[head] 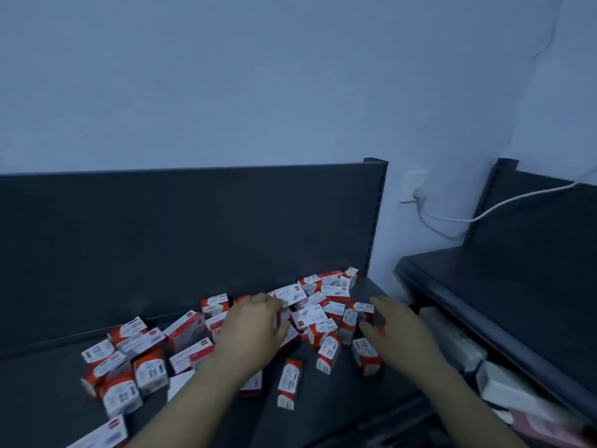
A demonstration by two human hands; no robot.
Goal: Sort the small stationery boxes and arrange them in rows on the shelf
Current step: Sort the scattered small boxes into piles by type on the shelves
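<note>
The dark shelf (42, 392) low in the frame holds a messy pile of small boxes (310, 315); no rows yet. The left hand (255, 328) curls into the pile, and I cannot tell its grip. The right hand (397, 334) has a wide grip.

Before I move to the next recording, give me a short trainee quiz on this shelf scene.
1. True or false: the boxes already stand in neat rows on the shelf.
2. The fingers of the right hand are: A) stretched out over the boxes, B) clenched in a fist, C) wrapped around a pen.
3. Fill in: the white cable plugs into a wall ____.
Key: 1 false, they lie jumbled; 2 A; 3 socket.
</note>
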